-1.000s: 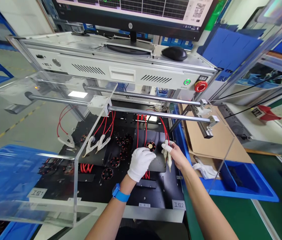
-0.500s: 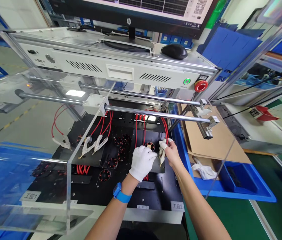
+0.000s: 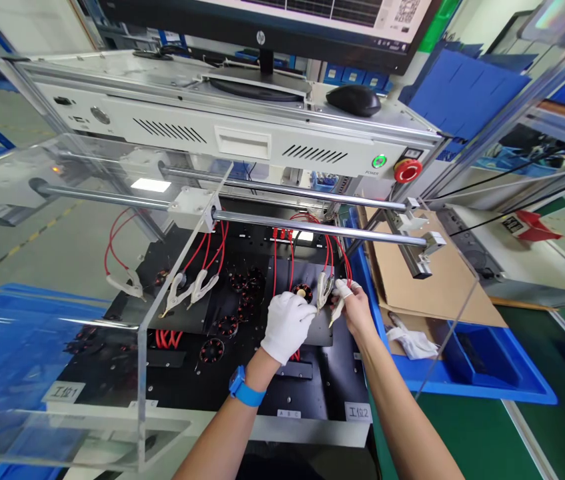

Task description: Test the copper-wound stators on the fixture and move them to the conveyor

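My left hand, in a white glove, is closed just in front of a round wound coil on the right black plate; what its fingers grip is hidden. My right hand, with white finger covers, pinches a white clip on red wires, its tip pointing down and left. Between the hands, another white clip hangs from red wires beside the coil. More white clips lie on the left plate. Several dark coils with orange windings are spread over the middle of the black fixture.
Metal rails cross above the fixture. A clear panel stands at the left. Right of it all sits a blue tray with cardboard and a white glove. A monitor and mouse are behind.
My right hand has moved slightly right with one clip, apart from the other clip, which now hangs between my hands. My left hand stays by the coil. The view has shifted slightly.
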The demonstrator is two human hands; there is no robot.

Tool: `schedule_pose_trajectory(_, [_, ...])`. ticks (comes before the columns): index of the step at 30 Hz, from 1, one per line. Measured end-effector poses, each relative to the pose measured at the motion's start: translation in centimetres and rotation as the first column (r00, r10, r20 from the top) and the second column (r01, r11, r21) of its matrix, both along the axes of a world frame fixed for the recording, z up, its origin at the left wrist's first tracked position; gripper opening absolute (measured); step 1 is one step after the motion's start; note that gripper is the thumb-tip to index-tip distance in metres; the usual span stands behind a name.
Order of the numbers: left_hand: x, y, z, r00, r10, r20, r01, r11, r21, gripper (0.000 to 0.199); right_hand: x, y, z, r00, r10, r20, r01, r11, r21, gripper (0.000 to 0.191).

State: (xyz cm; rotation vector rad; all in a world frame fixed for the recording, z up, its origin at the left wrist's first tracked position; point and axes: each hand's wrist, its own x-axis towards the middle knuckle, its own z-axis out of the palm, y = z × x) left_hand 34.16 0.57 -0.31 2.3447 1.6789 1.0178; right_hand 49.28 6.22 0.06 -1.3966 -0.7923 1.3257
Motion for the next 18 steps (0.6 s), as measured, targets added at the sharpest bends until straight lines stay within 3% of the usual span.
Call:
schedule_pose_trajectory(4, [-0.1,-0.1,-0.1,1.000,0.000,-0.001,0.000,1.000,-0.002,0.012,0.4,0.7,-1.1,0.989,-0.138,0.051,0.137,0.990,0.028,0.041])
schedule_pose_trajectory(12, [0.1,0.1,0.1,1.000,-0.006,-0.028,0.006,1.000,-0.001,0.014,-0.1,0.8,-1.4,0.986,-0.152,0.073,0.148,0.988,0.053,0.040])
schedule_pose_trajectory(16, [-0.3,-2.6,-0.9,0.998,-0.010,-0.064,0.011,1.000,0.021,0.019,1.6,1.3,-2.6,0.965,-0.193,0.175,0.169,0.975,0.145,0.046])
schedule_pose_trajectory(18, [-0.9,-4.5,-1.8,0.998,0.041,-0.041,-0.039,0.998,0.043,0.028,2.1,1.0,-3.0,0.922,-0.226,0.314,0.157,0.960,0.231,0.053])
